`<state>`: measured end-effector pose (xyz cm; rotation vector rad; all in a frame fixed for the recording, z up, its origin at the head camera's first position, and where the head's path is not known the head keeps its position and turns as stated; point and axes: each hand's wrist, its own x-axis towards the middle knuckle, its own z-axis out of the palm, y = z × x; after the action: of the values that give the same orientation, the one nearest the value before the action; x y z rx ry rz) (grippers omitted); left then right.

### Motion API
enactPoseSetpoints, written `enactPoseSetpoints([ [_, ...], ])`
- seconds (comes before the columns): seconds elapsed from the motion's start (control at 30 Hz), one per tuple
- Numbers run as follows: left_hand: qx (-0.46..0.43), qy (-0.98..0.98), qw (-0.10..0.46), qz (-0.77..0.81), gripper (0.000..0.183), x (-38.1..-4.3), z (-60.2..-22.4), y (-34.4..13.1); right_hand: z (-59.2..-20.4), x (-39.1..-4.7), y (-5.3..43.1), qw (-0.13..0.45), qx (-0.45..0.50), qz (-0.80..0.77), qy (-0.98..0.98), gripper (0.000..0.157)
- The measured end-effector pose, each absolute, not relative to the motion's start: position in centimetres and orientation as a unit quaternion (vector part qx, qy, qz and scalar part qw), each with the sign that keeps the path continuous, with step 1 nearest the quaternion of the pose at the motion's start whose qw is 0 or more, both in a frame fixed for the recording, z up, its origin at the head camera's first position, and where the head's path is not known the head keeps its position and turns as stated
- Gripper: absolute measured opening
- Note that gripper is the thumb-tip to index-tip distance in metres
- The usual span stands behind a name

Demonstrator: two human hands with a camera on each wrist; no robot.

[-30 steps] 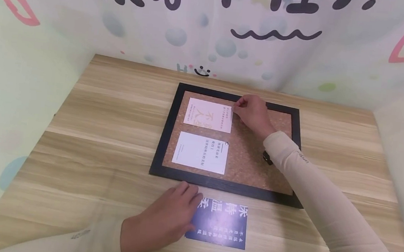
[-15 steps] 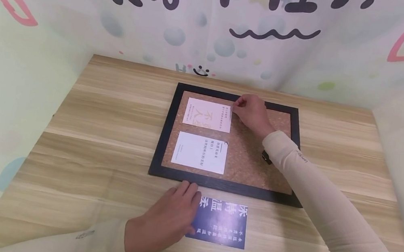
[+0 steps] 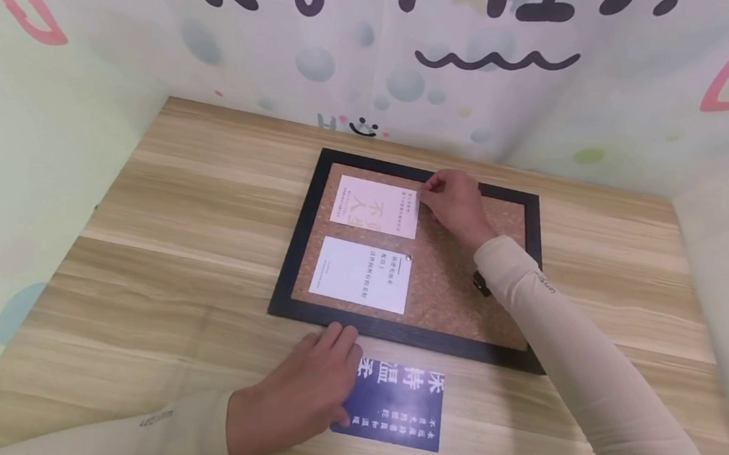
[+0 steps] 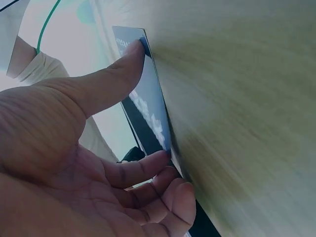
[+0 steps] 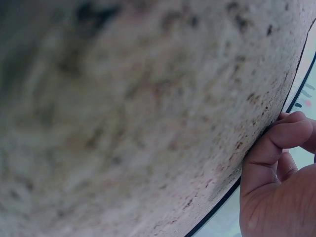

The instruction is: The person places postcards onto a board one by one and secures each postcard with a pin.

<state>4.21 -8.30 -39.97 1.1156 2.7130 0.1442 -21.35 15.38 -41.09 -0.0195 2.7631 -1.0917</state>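
Observation:
A blue card (image 3: 397, 403) with white lettering is held by my left hand (image 3: 295, 397); in the left wrist view, the thumb and index finger (image 4: 143, 168) span it at opposite edges. The other left fingers are curled close to the black frame's front edge. A corkboard (image 3: 456, 302) in that frame carries two white cards, an upper one (image 3: 365, 217) and a lower one (image 3: 359, 278) with a small silver pin (image 3: 408, 258) at its corner. My right hand (image 3: 459, 204) pinches at the upper card's right corner, fingertips at the cork. Whatever sits between those fingertips is hidden.
The board lies on a wood-grain table (image 3: 195, 204), its black frame (image 3: 342, 318) slightly angled. A printed white backdrop (image 3: 255, 63) rises behind the table's far edge, with pale side walls left and right. My right forearm (image 3: 577, 350) crosses over the frame's right front corner.
The left hand has shifted slightly right and away from me, and the blue card beneath it has turned a little. The right hand stays at the upper card's corner.

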Motion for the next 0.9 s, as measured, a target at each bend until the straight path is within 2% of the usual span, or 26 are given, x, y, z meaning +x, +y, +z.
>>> enactPoseSetpoints([
  [0.17, 0.369, 0.914, 0.139, 0.100, 0.070, 4.1, -40.0, -8.4, -41.2, -21.4, 15.4, 0.085, -0.009, -0.364, 0.928, 0.010],
  [0.47, 0.341, 0.888, 0.187, 0.244, 0.040, 3.3, -40.7, -9.0, -41.1, -21.4, 15.4, 0.083, -0.008, -0.358, 0.930, 0.010],
  [0.67, 0.315, 0.855, 0.185, 0.367, 0.026, 2.8, -41.7, -9.4, -41.2, -21.5, 15.4, 0.084, -0.010, -0.358, 0.930, 0.010],
  [0.9, 0.249, 0.803, 0.270, 0.469, 0.023, 2.1, -40.7, -9.6, -41.1, -21.5, 15.5, 0.085, -0.012, -0.359, 0.929, 0.011],
])
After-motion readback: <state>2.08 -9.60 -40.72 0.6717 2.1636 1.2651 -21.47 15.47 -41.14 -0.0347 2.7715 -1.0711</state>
